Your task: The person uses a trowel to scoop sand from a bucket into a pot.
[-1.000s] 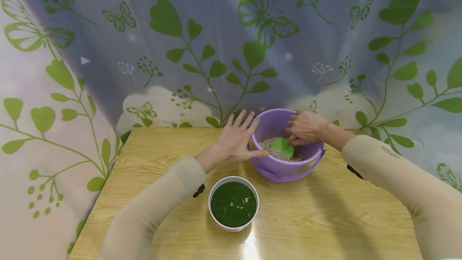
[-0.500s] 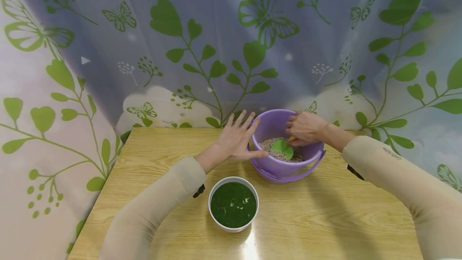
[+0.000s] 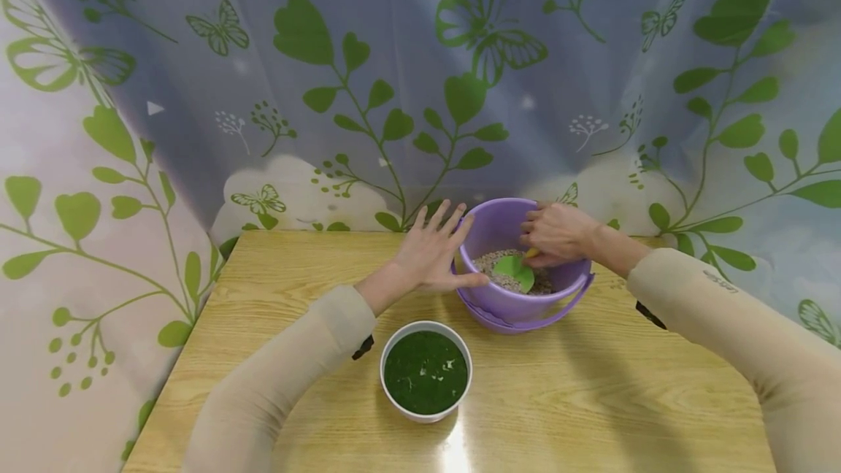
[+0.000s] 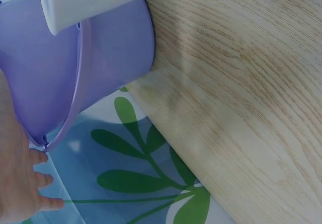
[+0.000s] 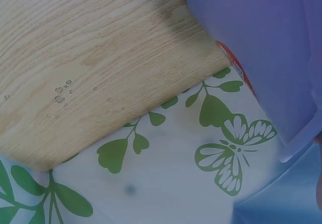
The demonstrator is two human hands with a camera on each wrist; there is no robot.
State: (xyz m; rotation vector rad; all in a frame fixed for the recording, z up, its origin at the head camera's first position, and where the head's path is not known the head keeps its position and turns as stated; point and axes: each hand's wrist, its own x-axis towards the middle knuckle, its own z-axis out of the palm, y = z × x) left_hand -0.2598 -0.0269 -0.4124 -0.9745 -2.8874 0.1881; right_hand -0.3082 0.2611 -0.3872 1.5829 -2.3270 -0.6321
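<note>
From the head view, I am bracing the round purple plastic bucket with my left hand, fingers straight against its side, while my right hand is curling round the green leaf-shaped scoop resting on the pale gritty fill. I judge I am scooping; next comes lifting toward the white bowl of dark green stuff (nearer me). My left wrist view is showing the bucket's wall on the wooden table; the right wrist view likewise.

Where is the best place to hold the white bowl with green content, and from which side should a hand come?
Probably the white bowl is best gripped at its rim, from above. It is filled almost to the top, so keep it level. The left hand is nearer.
</note>
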